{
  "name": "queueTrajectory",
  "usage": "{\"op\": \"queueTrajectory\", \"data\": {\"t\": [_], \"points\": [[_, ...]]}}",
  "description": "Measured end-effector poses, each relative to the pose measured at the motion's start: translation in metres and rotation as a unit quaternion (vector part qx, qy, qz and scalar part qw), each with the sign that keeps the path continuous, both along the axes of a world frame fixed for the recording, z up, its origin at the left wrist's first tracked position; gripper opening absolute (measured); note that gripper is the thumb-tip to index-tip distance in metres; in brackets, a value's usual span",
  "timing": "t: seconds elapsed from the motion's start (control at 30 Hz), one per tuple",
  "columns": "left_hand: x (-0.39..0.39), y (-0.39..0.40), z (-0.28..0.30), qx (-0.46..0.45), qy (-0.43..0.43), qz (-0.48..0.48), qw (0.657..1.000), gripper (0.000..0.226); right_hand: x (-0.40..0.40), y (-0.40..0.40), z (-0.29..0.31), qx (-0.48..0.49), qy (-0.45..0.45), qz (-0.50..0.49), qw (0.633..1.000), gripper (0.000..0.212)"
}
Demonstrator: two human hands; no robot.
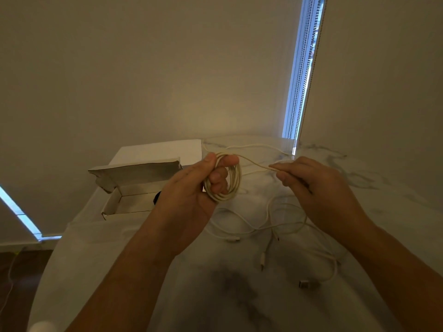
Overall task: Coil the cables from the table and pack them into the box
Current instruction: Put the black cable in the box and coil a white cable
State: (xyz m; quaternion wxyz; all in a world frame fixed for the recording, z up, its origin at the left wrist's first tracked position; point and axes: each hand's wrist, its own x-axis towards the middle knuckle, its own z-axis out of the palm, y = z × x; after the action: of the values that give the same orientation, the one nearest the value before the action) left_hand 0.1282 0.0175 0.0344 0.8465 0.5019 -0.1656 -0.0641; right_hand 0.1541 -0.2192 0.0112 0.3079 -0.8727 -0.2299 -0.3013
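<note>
Coiling's underway: loops [224, 178] are gripped in the left hand [191, 188] so they hold shape, while the cable [254, 164] is pinched by the right hand [311, 180] for feeding.

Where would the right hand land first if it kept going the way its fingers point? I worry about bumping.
Probably the coiled cable held by the left hand; the right hand points leftward at it, though depth is unclear.

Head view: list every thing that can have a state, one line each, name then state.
Coiled cable: wound in several loops, partly coiled, its tail running to the right hand.
Left hand: grips the coil, thumb on top.
Right hand: pinches the free strand, held taut.
Box: open, lid flap raised, a dark item inside.
Loose cables: uncoiled, tangled on the table.
</note>
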Motion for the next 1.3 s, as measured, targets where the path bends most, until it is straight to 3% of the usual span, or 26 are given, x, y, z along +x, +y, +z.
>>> {"op": "queueTrajectory", "data": {"t": [0.43,0.67,0.87,1.17,1.3], "points": [[0.003,0.002,0.002,-0.152,0.031,0.015,0.988,0.039,-0.001,0.004,-0.004,-0.035,0.069,0.006,0.997,0.028],[0.006,0.006,0.001,-0.168,0.032,0.05,0.984,0.042,-0.004,0.006,-0.002,-0.072,0.091,-0.008,0.993,0.025],[0.006,0.006,-0.001,-0.193,0.05,0.075,0.977,0.051,-0.019,0.019,0.003,-0.138,0.111,0.039,0.983,0.024],[0.006,-0.002,-0.008,-0.133,0.049,0.126,0.982,0.037,-0.039,0.039,0.006,-0.23,0.111,0.106,0.961,0.025],[0.003,-0.009,-0.01,-0.062,0.028,0.157,0.985,0.027,-0.044,0.042,0.008,-0.257,0.112,0.12,0.952,0.029]]}}
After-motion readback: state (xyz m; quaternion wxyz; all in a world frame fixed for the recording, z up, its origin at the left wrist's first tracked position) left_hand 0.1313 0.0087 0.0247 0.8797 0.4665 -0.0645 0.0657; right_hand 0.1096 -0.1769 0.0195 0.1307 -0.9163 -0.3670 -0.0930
